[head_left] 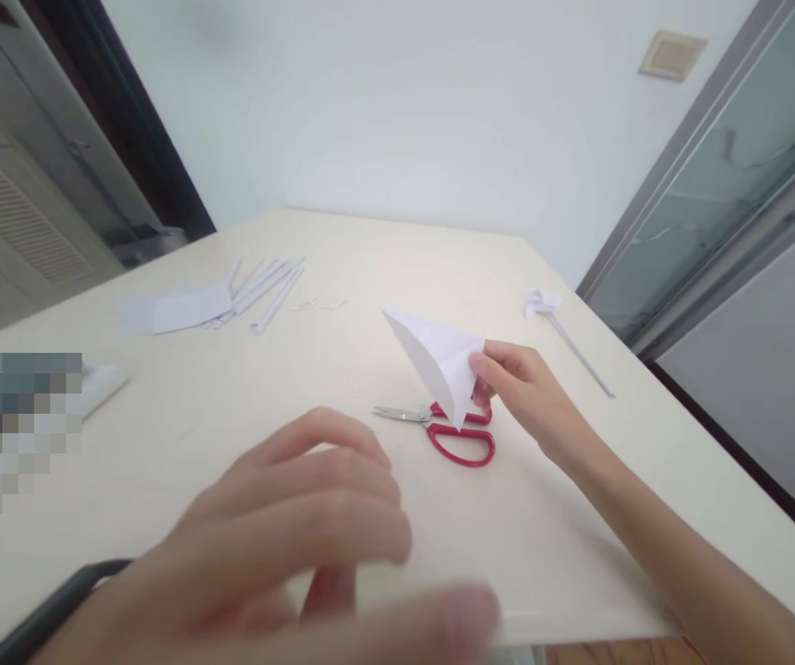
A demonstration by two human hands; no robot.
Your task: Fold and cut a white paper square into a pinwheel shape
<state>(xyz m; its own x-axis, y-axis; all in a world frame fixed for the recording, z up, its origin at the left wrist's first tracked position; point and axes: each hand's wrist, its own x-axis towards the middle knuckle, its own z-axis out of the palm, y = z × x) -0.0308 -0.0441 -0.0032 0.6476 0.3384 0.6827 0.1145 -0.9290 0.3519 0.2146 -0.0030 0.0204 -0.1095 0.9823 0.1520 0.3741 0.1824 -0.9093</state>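
My right hand (518, 383) pinches a folded sheet of white paper (431, 346) at its right corner, between thumb and fingers. The paper is creased into a triangle-like shape, its point aimed to the far left. Under it, red-handled scissors (439, 430) lie on the table, blades to the left and part of the handles covered by the paper and fingers. Close to the camera, my left hand (300, 517) hovers over the near side, slightly blurred. Its fingers are bent, the thumb stands apart from them, and nothing shows between them.
A white table (342, 268) meets the wall at the back. White paper sheets (193, 307) and several rolled paper sticks (272, 291) lie far left, with thin whitish bits (319, 305) beside them. A paper pinwheel (542, 303) on a stick lies far right. A pixelated item (16, 416) sits left.
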